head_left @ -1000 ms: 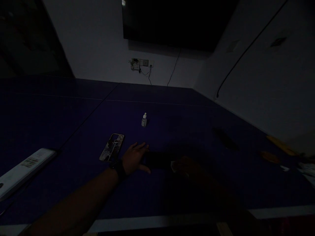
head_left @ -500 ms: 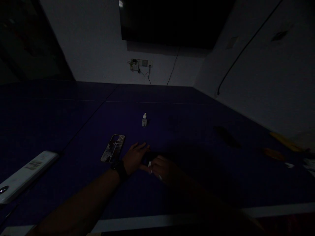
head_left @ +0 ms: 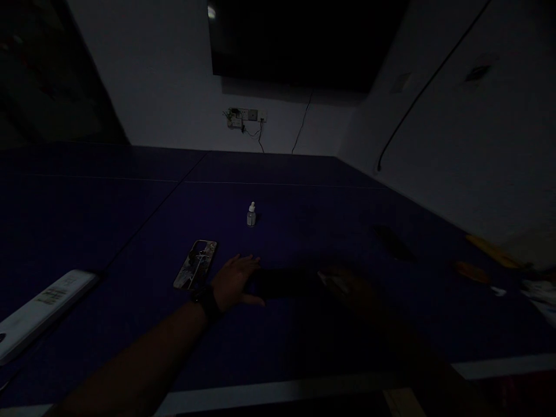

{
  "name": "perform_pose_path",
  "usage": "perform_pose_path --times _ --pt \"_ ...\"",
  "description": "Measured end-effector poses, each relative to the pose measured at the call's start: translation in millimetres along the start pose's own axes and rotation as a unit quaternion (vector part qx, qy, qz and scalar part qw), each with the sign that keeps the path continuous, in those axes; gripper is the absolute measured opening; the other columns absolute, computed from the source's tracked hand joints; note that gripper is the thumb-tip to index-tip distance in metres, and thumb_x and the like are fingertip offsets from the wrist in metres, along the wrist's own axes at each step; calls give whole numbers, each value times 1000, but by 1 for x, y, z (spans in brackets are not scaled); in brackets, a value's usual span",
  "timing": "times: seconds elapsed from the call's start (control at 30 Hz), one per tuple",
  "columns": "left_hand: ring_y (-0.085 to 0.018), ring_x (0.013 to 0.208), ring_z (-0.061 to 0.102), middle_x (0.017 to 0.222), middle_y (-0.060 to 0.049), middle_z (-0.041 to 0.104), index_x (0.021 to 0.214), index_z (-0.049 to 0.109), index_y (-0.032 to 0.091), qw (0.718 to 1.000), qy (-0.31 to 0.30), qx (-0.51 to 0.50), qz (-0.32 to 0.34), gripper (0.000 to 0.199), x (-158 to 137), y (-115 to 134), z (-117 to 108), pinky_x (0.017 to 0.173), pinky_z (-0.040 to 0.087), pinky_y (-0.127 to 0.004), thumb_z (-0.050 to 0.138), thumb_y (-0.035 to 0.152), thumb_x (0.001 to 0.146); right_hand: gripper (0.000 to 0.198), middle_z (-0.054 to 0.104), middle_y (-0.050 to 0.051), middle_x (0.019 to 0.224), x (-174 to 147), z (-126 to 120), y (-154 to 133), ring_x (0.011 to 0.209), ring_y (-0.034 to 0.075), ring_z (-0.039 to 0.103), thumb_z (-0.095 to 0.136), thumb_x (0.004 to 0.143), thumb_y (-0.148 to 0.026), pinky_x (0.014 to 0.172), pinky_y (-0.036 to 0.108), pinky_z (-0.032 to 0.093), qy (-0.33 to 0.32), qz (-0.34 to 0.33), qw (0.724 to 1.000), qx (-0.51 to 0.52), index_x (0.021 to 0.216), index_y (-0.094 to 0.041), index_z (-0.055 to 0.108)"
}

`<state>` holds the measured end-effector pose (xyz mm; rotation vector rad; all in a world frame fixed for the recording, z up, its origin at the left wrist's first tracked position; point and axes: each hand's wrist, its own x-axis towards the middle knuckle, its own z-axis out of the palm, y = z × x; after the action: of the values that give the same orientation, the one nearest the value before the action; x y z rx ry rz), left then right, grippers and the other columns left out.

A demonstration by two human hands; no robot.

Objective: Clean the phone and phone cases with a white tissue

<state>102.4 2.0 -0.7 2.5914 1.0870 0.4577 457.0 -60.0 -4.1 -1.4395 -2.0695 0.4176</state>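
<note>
A black phone-like slab (head_left: 284, 282) lies flat on the dark blue table, hard to make out in the low light. My left hand (head_left: 237, 282), with a dark watch on the wrist, spans its left end, thumb on the near side and fingers stretched along the far side. Over the slab's right end, my right hand (head_left: 354, 289) is closed on a small white thing (head_left: 334, 282), whose kind is too dim to tell. Left of my left hand lies a patterned phone case (head_left: 196, 264). A small clear bottle with a white dropper cap (head_left: 251, 215) stands upright farther back.
A long white device (head_left: 47, 310) lies at the left. On the right are a dark flat object (head_left: 393, 242), an orange-brown item (head_left: 471, 271) and a yellow strip (head_left: 493, 251). Wall sockets (head_left: 245, 116) with cables sit below a large black screen (head_left: 286, 43).
My right hand has moved right, away from my left hand, with the white thing in it, uncovering more of the dark slab. My left hand stays at the slab's left end.
</note>
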Motion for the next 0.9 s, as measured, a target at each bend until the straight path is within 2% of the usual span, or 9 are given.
perform_pose_path --times 0.07,0.13,0.23,0.33,0.4,0.5,0.67,0.77,0.9 --pt "-35 133 52 141 -14 57 135 53 23 1000 17 -7 3 89 -2 1 -2 118 32 -53 87 62 62 34 70 12 122 9 2 1 109 28 69 49 98 -42 94 47 57 13 41 999 13 121 -23 66" --pt "-33 126 57 136 -13 59 141 48 24 999 27 -17 8 93 -4 1 -4 116 35 -52 88 58 64 39 67 13 127 19 6 0 115 28 66 46 99 -43 99 50 53 2 39 999 10 128 -22 63" --pt "-32 124 59 131 -10 63 144 43 28 999 23 -28 23 92 -6 0 -7 119 30 -55 87 53 68 47 61 13 138 31 11 -3 126 29 58 54 96 -46 109 55 42 -68 -24 997 -12 137 -24 56" --pt "-31 123 60 130 -9 65 141 47 27 999 24 -37 27 86 -6 -1 -8 119 30 -54 88 49 68 71 57 13 143 37 12 -9 131 32 52 74 81 -53 116 60 27 -139 -77 987 -34 142 -25 51" --pt "-31 122 61 128 -10 66 137 51 25 998 29 -43 25 84 -6 -2 -8 119 31 -54 91 44 65 73 59 14 139 38 12 -11 128 32 54 78 77 -52 113 58 33 -151 -91 984 -25 139 -23 54" --pt "-30 120 62 125 -9 68 131 56 24 997 36 -64 20 78 -4 -3 -8 119 32 -53 92 43 64 61 63 16 131 36 15 -10 121 31 58 77 78 -46 102 51 45 -126 -109 986 -9 131 -21 60" --pt "-26 111 67 112 -5 73 109 64 24 989 63 -127 -30 36 -4 0 -10 119 30 -52 77 45 83 38 70 12 117 35 22 -5 102 25 67 62 89 -40 91 42 52 -72 -106 991 -30 123 -21 66" --pt "-25 105 69 104 -4 74 100 63 23 986 70 -146 -49 23 -4 3 -12 112 41 -48 63 45 94 35 73 10 106 39 24 -6 91 22 69 48 98 -38 84 37 55 -77 -108 990 -38 121 -22 68" --pt "-23 101 70 107 -5 74 111 60 24 984 69 -154 -51 27 -6 7 -16 94 55 -37 52 46 99 40 75 10 101 45 26 -4 89 21 70 38 103 -38 81 34 55 -65 -109 990 -65 118 -21 71"
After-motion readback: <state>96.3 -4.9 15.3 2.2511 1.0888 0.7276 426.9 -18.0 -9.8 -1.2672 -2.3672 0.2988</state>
